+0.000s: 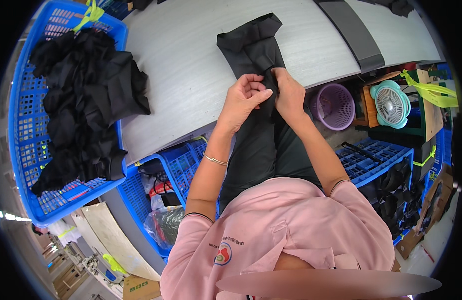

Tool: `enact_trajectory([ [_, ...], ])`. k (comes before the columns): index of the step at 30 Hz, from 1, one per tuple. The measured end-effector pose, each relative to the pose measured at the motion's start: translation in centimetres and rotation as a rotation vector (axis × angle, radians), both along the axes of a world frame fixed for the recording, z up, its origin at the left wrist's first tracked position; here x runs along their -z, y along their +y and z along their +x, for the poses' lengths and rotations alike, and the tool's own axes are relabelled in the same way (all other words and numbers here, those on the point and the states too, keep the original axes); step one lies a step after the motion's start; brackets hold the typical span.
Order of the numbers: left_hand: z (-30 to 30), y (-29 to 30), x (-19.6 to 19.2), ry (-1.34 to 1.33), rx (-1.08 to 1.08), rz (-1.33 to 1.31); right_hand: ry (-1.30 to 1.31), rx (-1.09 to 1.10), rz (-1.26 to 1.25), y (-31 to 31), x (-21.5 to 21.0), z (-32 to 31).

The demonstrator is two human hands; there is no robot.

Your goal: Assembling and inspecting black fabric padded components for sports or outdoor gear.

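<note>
Across the near edge of the pale table (181, 60), close to its middle, lies a black cloth piece (255, 54), its far end flat with a broad band folded over and its near end between the two hands, running down toward the dark trousers (248, 160); where cloth gives way to trousers is hard to tell. The right hand (290, 95) grips the piece from the right, thumb on top, most of its fingers hidden. The left hand (246, 97) is curled just to the left, with a narrow gap between thumb and fingers; whether it pinches a fold or only rests against it, I cannot tell. As for progress, the handling of this one piece looks to be midway: it is spread out and folded at the far end, yet both hands are busy at its narrower part, and it has not been put aside. On the left, the blue basket (66, 214) bears a large heap of black cloth (86, 100), and on the right more black pieces (396, 185) sit beside a blue crate (373, 162). Nothing shows which of these are finished and which wait, so how much remains overall cannot be judged.
</note>
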State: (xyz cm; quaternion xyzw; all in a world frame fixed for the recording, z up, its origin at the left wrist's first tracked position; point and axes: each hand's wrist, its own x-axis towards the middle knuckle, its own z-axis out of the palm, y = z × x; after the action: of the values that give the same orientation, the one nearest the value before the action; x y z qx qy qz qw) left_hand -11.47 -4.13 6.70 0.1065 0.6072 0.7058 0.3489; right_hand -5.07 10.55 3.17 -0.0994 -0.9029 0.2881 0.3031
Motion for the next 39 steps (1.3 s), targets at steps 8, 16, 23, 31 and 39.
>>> enact_trajectory([
  [8, -0.2, -0.8, 0.2, -0.318, -0.001, 0.190, -0.160, -0.197, -0.986, 3.0, -1.6, -0.4],
  [16, -0.8, -1.5, 1.3, 0.209, -0.520, 0.096, 0.017, 0.093, -0.409, 3.5, -2.8, -0.2],
  [23, 0.6, -0.8, 0.6, 0.464, -0.689, -0.019, 0.065, 0.097, -0.332, 1.6, -3.7, 0.7],
  [31, 0.0, -1.6, 0.4, 0.654, -0.714, -0.224, 0.016, 0.106, -0.310, 3.5, -3.4, 0.3],
  [39, 1.3, -2.3, -0.2, 0.662, -0.666, -0.034, 0.093, 0.236, 0.066, 16.6, -2.9, -0.1],
])
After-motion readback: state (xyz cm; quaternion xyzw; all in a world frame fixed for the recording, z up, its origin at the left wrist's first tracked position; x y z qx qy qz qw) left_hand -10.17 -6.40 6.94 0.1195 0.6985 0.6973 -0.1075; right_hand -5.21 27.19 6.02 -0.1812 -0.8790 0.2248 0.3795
